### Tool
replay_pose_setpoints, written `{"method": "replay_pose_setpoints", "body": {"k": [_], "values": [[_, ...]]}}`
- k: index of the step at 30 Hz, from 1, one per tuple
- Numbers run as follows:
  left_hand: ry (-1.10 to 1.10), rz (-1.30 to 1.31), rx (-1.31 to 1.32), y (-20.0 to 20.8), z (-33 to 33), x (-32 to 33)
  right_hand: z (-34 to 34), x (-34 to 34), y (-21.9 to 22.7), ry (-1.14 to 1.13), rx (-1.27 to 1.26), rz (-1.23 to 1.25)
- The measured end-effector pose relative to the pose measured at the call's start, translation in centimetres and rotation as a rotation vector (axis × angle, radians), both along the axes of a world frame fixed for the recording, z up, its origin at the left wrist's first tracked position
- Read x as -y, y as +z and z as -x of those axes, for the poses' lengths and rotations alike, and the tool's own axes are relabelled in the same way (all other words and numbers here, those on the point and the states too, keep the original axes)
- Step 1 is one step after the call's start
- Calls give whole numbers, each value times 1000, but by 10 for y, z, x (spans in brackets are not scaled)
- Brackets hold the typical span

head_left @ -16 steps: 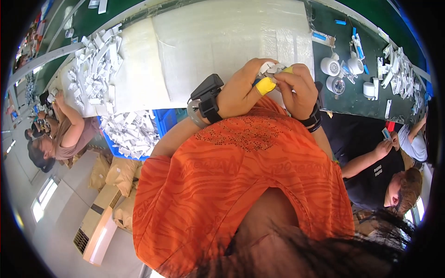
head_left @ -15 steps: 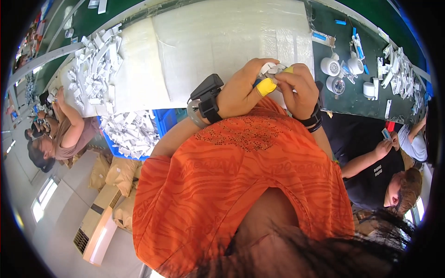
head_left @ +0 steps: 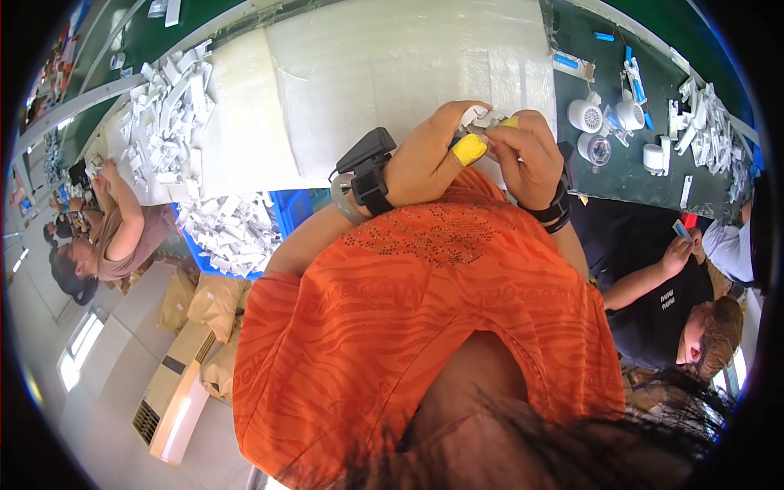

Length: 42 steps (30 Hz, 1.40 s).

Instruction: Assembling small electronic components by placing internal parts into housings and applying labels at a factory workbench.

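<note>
Both my hands meet over the near edge of the white-covered table, close to my chest. My left hand (head_left: 429, 159) is closed round a small white plastic part (head_left: 476, 119), with yellow tape on its thumb. From the other side, my right hand (head_left: 529, 158) pinches at the same part with thumb and fingers; yellow tape also shows on one of its fingertips. Much of the part is hidden by my fingers, so its exact kind cannot be made out. Each wrist wears a black strap, and the left one carries a black box-shaped device (head_left: 365, 152).
White plastic pieces (head_left: 167, 114) lie heaped on the table's left side, above a blue crate (head_left: 286, 216) full of similar pieces. Right, a dark green table (head_left: 621, 175) bears small white fans (head_left: 585, 116) and more pieces. Co-workers sit at both sides; cardboard and brown sacks (head_left: 216, 306) stand behind left.
My fingers have shifted only slightly on the white part, which stays in nearly the same place. The view has moved a little.
</note>
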State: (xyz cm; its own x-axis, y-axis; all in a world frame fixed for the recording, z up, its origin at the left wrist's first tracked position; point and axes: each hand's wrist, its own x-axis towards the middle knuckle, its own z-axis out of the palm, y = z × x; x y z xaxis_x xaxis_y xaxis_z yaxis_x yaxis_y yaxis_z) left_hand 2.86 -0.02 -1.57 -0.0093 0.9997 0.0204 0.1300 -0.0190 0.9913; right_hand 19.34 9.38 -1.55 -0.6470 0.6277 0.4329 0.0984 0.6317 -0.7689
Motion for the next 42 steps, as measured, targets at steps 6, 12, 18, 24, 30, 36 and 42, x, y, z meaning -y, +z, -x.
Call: {"method": "replay_pose_setpoints", "body": {"k": [6,12,18,24,30,36,42], "values": [[-10,57,-72,3,6,1,3,5,-5,-26,30,46],[54,262,350,1,7,-5,1,-1,-1,-35,65,52],[17,299,429,-28,58,-38,-57,-33,-41,-412,116,151],[259,316,712,-83,172,-125,-135,-66,-78,-713,299,24],[468,88,-658,-215,378,-71,-110,-131,-97,-575,369,-147],[334,466,476,-100,124,-109,-130,-155,-123,-615,637,53],[-70,280,-143,-44,57,-81,-92,-133,-84,-315,248,328]]}}
